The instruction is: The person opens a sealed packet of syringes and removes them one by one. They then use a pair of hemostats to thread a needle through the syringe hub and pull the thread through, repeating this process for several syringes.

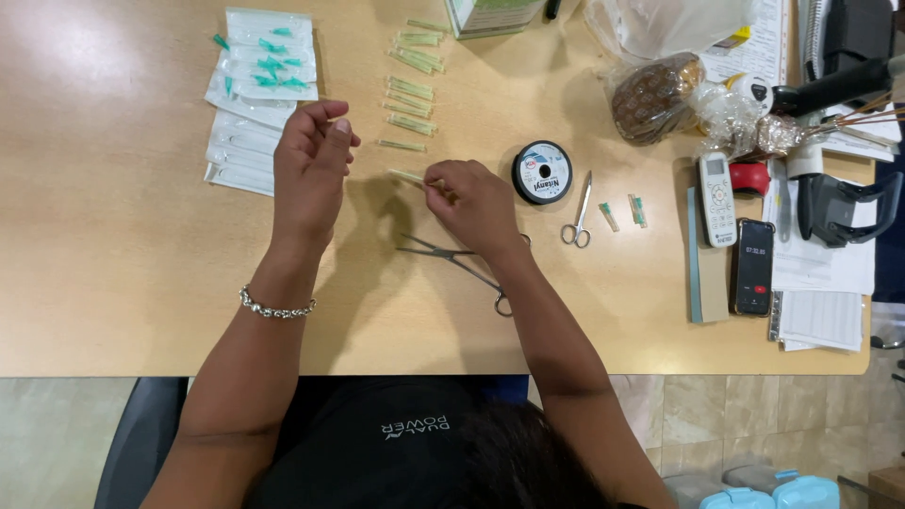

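My right hand [476, 203] pinches one end of a thin pale green needle piece [407, 175] lying on the wooden table [113, 236]. My left hand [313, 160] is raised a little to its left, fingers curled together; whether anything is pinched in them I cannot tell. Under my right wrist lies a long steel needle holder [452, 259]. Several more pale green needle pieces [411, 94] lie in rows farther back. A black round thread spool [542, 172] stands right of my right hand.
Small scissors [578, 215] and two green-capped pieces [622, 213] lie right of the spool. Sealed packs of green-hubbed needles [262, 85] are stacked at the back left. A remote [716, 198], a phone [754, 267], papers and wrapped bags crowd the right side.
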